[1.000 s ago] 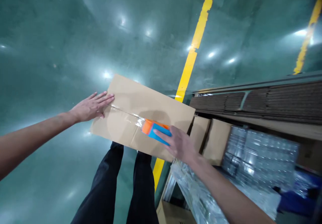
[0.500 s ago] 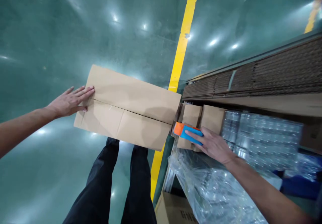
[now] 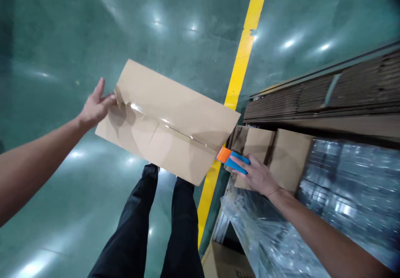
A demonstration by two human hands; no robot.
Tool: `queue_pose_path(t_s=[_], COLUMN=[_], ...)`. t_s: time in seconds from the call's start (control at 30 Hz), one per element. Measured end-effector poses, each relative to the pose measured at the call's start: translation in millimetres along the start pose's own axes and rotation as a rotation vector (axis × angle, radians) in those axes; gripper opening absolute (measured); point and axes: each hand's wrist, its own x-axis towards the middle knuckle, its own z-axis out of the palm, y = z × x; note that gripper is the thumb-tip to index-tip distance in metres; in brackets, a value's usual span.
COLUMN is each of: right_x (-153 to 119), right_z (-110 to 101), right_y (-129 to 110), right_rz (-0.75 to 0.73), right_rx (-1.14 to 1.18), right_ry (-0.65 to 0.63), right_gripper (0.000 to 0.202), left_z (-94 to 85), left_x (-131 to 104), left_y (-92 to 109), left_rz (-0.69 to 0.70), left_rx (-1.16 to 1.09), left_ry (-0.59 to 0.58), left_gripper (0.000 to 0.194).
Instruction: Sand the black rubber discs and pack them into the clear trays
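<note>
A cardboard box (image 3: 175, 90) lies before me with its two top flaps folded together, turned at a slant. A shiny strip of clear tape (image 3: 165, 121) runs along the seam between the flaps. At the box's left end is my left hand (image 3: 96, 106), thumb raised and apart, fingertips against the edge by the seam; its lower fingers are partly hidden. My right hand (image 3: 258, 174) is wrapped round a blue and orange tape dispenser (image 3: 234, 160). The dispenser's orange end touches or nearly touches the box's right end, where the seam finishes.
Flattened cardboard sheets (image 3: 281, 104) are stacked at right. Below them stand small cardboard boxes (image 3: 289, 157) and clear plastic-wrapped goods (image 3: 350, 186). Loose plastic film (image 3: 265, 228) hangs over an edge above another carton (image 3: 229, 261). A yellow line (image 3: 242, 61) crosses the green floor.
Shiny tape now shows along the seam, where bare flaps showed before. My left hand has gone from lying flat on the box to its end edge, thumb raised. The box is more tilted.
</note>
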Motion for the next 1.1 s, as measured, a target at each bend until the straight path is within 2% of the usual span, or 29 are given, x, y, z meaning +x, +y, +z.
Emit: queue_pose_path(t_s=[0.13,0.2,0.23,0.3,0.4,0.43,0.5,0.57,0.63,0.7,0.97,1.1], right_x=[33.7,46.8,50.9,54.1,51.8,50.7,49.5,49.4,48.2,42.9,-18.3,-19.0], right_z=[23.0,32.0,35.4,39.8,41.6,41.2,39.5,37.4,35.6,34.7,37.9,36.7], right_y=[-39.3,-51.3,-54.4,-56.4,-54.0,-53.1,-52.1,-52.0,-51.8,-49.9,-27.3,-31.5], right_rz=[-0.005,0.001,0.005,0.009,0.012,0.011,0.010,0.009,0.010,0.016,0.142,0.207], right_rx=[0.077,0.112,0.126,0.146,0.154,0.152,0.144,0.137,0.133,0.129,0.059,0.041], right_ry=[0.063,0.100,0.119,0.145,0.157,0.155,0.144,0.132,0.119,0.104,-0.022,-0.083], right_gripper=[0.053,0.052,0.050,0.046,0.044,0.045,0.045,0.046,0.047,0.049,0.040,0.049], left_z=[-2.5,7.9,18.1,49.5,112.9,133.4,166.0,184.5,191.4,192.4,193.5,192.7], left_x=[64.2,72.5,66.2,32.5,-52.4,-82.4,-133.6,-165.8,-178.8,-179.7,-177.6,-180.2], left_y=[22.0,33.2,38.9,51.8,79.1,90.7,115.2,136.8,150.6,155.7,152.6,155.1], left_rz=[0.000,0.014,0.029,0.083,0.232,0.330,0.581,0.756,0.828,0.829,0.857,0.925], left_rx=[0.038,0.069,0.083,0.104,0.130,0.135,0.159,0.208,0.264,0.307,0.370,0.467], left_ry=[0.037,0.061,0.070,0.068,0.005,-0.002,-0.092,-0.196,-0.241,-0.234,-0.223,-0.234], left_gripper=[0.131,0.128,0.123,0.109,0.105,0.100,0.097,0.100,0.097,0.089,0.075,0.070])
